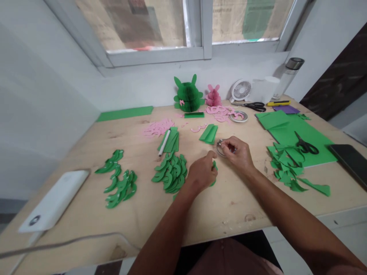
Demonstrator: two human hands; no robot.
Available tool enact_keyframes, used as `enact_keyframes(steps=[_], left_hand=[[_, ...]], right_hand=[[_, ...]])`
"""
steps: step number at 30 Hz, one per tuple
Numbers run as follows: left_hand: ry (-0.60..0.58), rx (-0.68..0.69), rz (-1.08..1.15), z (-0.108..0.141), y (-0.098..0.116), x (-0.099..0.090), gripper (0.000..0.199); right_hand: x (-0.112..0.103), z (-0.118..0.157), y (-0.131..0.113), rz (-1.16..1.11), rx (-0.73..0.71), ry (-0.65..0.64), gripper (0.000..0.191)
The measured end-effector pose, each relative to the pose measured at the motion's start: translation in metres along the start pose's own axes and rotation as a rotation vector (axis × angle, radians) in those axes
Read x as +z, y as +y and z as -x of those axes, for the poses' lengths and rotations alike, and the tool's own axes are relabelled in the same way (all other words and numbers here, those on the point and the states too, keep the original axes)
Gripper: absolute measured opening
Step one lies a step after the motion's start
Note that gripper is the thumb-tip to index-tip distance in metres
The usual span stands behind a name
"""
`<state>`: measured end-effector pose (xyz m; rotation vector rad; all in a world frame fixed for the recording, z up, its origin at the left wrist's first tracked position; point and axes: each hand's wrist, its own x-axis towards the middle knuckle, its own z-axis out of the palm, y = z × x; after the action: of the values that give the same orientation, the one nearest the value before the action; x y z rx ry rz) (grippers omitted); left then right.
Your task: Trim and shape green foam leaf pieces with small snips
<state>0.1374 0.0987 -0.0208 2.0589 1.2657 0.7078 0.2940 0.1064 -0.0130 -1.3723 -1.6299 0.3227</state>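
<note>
My left hand [203, 172] is closed around a small green paper piece [213, 175], which shows at its fingertips above the wooden table [200, 219]. Just to the right, my right hand [236, 151] pinches a small object beside a tape roll [220, 148]; the fingers partly hide both. A pile of curved green paper pieces [172, 173] lies left of my left hand. Beyond it, a white pen [164, 143] rests on folded green paper [172, 140]. Another folded green piece [209, 133] lies in front of my hands.
Curved green pieces [122, 187] and a white power bank [57, 198] lie at the left. Scissors [306, 145] rest on green sheets [304, 128] at the right, near green scraps [286, 164] and a phone [349, 160]. Paper figures [188, 95] and a fan [241, 90] stand behind.
</note>
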Motion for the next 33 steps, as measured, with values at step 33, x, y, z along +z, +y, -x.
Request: enact_keyframes(steps=[33], left_hand=[[0.121,-0.198,0.696,-0.013,0.004,-0.002,0.023]], right_hand=[[0.005,0.005,-0.004,-0.511,0.098,-0.27,0.013]])
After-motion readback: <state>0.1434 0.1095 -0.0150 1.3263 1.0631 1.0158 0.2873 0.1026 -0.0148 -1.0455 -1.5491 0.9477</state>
